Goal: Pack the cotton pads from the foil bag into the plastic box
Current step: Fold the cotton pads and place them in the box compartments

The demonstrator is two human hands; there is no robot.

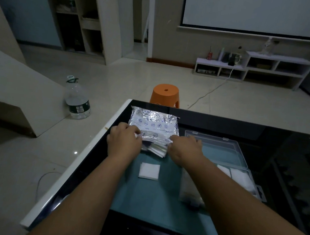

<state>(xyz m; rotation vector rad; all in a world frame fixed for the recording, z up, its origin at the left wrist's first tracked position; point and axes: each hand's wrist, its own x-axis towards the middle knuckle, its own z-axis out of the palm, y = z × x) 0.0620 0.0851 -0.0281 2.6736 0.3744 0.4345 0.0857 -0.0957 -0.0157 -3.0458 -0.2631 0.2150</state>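
Two bare arms reach out over the tabletop [224, 122] to the foil bag [153, 123]. The left hand [124, 140] grips the bag's near left corner with bent fingers. The right hand [185, 147] pinches its near right corner. Both hands seem to be pulling the bag's mouth wide.

Between the hands, a stack of cotton pads [157, 151] peeks out of the bag. One loose pad [149, 170] lies on the green mat [144, 200], just behind the hands on the person's side. The plastic box [243, 157] sits open right beside the right hand. It has some white pads [238, 176] inside already (I cannot count them).

I think the step now is getting more pads out of the bag. Next, one hand must let go, pinch a few pads, and carry them right, over to the box.
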